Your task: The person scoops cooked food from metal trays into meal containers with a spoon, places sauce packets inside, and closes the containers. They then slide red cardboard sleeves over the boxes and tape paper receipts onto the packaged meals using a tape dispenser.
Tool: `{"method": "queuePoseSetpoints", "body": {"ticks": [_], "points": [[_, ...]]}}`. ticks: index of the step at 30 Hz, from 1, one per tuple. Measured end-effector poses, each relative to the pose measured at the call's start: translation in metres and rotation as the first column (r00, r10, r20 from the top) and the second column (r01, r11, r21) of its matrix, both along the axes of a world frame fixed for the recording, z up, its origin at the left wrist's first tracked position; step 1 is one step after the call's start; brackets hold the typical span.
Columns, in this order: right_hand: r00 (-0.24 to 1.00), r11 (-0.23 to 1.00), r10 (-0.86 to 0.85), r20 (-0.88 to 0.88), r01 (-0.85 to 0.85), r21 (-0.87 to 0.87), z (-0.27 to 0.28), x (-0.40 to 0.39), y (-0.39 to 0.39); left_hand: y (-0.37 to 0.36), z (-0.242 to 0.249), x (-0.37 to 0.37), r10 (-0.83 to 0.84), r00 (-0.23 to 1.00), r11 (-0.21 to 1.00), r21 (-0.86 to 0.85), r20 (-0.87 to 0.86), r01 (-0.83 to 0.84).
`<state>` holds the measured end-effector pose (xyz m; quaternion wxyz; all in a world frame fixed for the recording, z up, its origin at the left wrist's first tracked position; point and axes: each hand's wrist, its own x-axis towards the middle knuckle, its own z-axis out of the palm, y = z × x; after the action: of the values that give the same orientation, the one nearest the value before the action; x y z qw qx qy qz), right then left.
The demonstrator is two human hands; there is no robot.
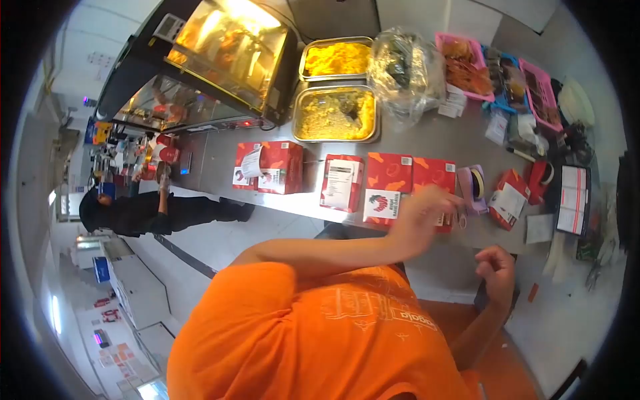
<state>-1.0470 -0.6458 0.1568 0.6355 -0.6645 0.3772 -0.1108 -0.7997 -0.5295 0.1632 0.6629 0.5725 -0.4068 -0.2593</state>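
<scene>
My left hand (421, 219), blurred, is over the front of a red box (433, 175) with a white label. A small thin loop shows by its fingertips; whether the hand holds it is unclear. To the left stand another red box (389, 172) and one with a printed paper (341, 183) on it. My right hand (497, 267) is held low in front of the counter's edge, fingers loosely curled and apart, nothing visible between them. Nearest it is a small red box (510, 200) with a white label. A purple tape dispenser (473, 189) lies between the boxes.
Metal trays of yellow food (335, 115), a clear plastic bag (405, 77) and pink baskets (480, 57) stand at the counter's back. More red boxes (283, 167) and a lit glass display case (230, 53) are left. A person in dark clothes (180, 212) works farther left.
</scene>
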Motion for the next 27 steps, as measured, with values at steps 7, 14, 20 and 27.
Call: {"method": "queuePoseSetpoints", "body": {"ticks": [7, 14, 20, 27], "points": [[0.858, 0.831, 0.509, -0.076, -0.512, -0.217, 0.039, 0.222, 0.087, 0.172, 0.000, 0.139, 0.592, 0.786, 0.804, 0.191, -0.178, -0.563], [0.808, 0.757, 0.590, -0.005, -0.555, -0.344, -0.014, 0.437, 0.190, 0.304, -0.048, 0.308, 0.805, 0.593, 0.593, 0.073, -0.026, -0.802], [0.785, 0.747, 0.575, -0.231, -0.619, -0.244, -0.078, 0.557, 0.222, 0.352, -0.113, 0.408, 0.788, 0.610, 0.611, 0.229, -0.083, -0.758], [0.779, 0.764, 0.437, -0.450, -0.585, -0.273, -0.089, 0.562, 0.234, 0.364, -0.127, 0.415, 0.679, 0.721, 0.638, 0.378, 0.135, -0.671]]}}
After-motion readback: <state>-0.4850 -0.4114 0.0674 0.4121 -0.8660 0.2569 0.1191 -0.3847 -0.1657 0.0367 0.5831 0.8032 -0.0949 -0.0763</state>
